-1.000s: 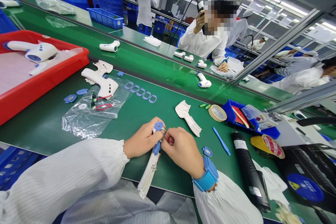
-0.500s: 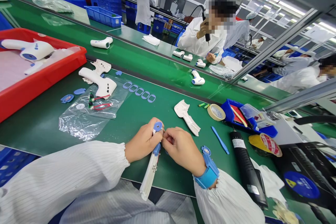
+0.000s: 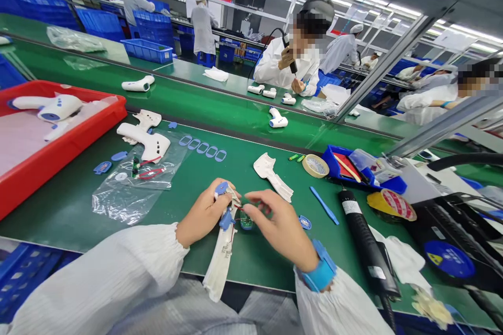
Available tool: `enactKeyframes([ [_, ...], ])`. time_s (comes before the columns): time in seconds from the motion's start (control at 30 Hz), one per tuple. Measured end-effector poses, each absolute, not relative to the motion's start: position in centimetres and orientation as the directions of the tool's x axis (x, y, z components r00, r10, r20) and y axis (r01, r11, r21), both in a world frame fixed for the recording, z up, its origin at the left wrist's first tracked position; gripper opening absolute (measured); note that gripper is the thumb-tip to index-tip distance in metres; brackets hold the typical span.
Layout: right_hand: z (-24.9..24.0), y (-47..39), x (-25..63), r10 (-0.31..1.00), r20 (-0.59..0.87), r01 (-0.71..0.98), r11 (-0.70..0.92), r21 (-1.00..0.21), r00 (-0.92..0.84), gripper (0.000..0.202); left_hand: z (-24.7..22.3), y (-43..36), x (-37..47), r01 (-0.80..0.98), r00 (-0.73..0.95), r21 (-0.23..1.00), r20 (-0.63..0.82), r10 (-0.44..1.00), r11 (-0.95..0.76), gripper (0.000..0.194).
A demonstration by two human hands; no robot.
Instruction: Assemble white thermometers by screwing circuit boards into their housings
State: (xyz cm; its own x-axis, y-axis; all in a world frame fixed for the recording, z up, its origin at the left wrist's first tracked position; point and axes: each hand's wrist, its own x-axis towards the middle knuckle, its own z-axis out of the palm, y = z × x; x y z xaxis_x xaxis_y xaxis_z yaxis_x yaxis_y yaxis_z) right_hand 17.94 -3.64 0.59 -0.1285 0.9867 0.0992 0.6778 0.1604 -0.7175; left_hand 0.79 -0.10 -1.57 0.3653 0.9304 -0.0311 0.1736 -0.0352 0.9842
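My left hand (image 3: 206, 209) is closed around the head of a white infrared thermometer housing half (image 3: 218, 267), its handle pointing down toward me. Blue plastic parts (image 3: 227, 220) sit on the housing by my thumb. Beside it a small green circuit board (image 3: 246, 221) lies at the end of thin wires. My right hand (image 3: 275, 222) is just right of the board, thumb and fingers apart, with nothing visible between them. Beyond it rests another white housing half (image 3: 273, 175). A blue oval part (image 3: 304, 222) lies behind the right wrist.
A red tray (image 3: 58, 167) with thermometers stands at left. Clear plastic bags (image 3: 126, 204) lie under white housings (image 3: 147, 141). Several blue frames (image 3: 202, 147) form a row. At right are a blue pry tool (image 3: 324, 205), tape roll (image 3: 315, 166) and black electric screwdriver (image 3: 363, 241). A co-worker (image 3: 291, 63) sits across the belt.
My right hand has opened and drawn slightly away from the housing, and the green circuit board now shows. The left hand has tilted the housing. The camera view has shifted.
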Motion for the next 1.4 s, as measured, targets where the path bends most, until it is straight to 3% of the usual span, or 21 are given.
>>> enactKeyframes([
  [0.07,0.1,-4.5,18.5,0.995,0.091,0.515,0.064,-0.855,0.028,0.028,-1.1,-0.6,0.5,0.096,0.33,0.995,-0.02,0.944,-0.012,0.016],
  [0.13,-0.4,-5.1,18.5,1.0,-0.021,0.304,-0.023,-0.952,0.012,0.037,-0.8,-1.3,0.5,0.049,0.292,0.998,0.032,0.956,-0.048,0.018],
  [0.23,-0.9,-5.2,17.9,0.984,-0.129,0.056,-0.123,-0.991,-0.126,0.041,-0.7,-2.1,0.8,0.033,0.253,0.991,0.115,0.96,-0.128,0.02],
  [0.3,-0.8,-4.9,17.5,0.988,-0.124,0.008,-0.124,-0.992,-0.092,0.038,-0.6,-2.3,0.9,0.026,0.239,0.991,0.122,0.963,-0.132,0.024],
  [0.4,0.0,-4.6,17.7,0.999,-0.03,0.084,-0.028,-0.996,-0.021,0.034,-0.2,-1.9,0.5,-0.039,0.352,0.999,0.001,0.936,0.014,0.033],
  [0.47,0.8,-4.7,18.2,0.996,0.09,0.244,0.088,-0.966,-0.001,0.031,0.4,-1.1,0.0,-0.073,0.499,0.978,-0.133,0.856,0.194,0.036],
  [0.57,2.0,-5.1,19.0,0.946,0.324,0.541,0.285,-0.791,-0.025,0.029,1.9,0.3,-0.4,0.001,0.649,0.941,-0.258,0.715,0.338,0.036],
  [0.73,2.8,-5.2,19.8,0.775,0.597,0.748,0.518,-0.414,-0.207,0.037,4.0,2.2,0.8,0.125,0.777,0.977,-0.205,0.595,0.174,0.036],
  [0.8,2.3,-5.1,19.9,0.715,0.662,0.769,0.546,-0.332,-0.223,0.041,3.7,2.2,1.8,0.122,0.758,0.977,-0.204,0.62,0.172,0.035],
  [0.9,1.1,-5.1,19.9,0.66,0.726,0.774,0.557,-0.302,-0.192,0.047,2.1,1.6,3.1,-0.032,0.727,0.954,-0.183,0.662,0.299,0.037],
  [1.0,0.1,-5.3,19.7,0.678,0.73,0.725,0.545,-0.42,-0.087,0.047,0.6,1.0,3.5,-0.13,0.62,0.959,-0.119,0.776,0.251,0.034],
  [1.1,-0.2,-5.5,19.7,0.739,0.674,0.666,0.496,-0.557,0.013,0.042,0.2,0.9,3.3,-0.078,0.524,0.991,-0.053,0.85,0.11,0.03],
  [1.23,0.1,-5.4,19.8,0.84,0.542,0.587,0.426,-0.689,0.026,0.035,0.0,1.1,3.0,-0.02,0.496,0.995,-0.074,0.865,0.097,0.032],
  [1.4,0.2,-5.2,19.2,0.948,0.319,0.299,0.298,-0.906,0.022,0.026,-0.1,1.1,3.1,-0.009,0.547,0.999,-0.029,0.837,0.04,0.034],
])
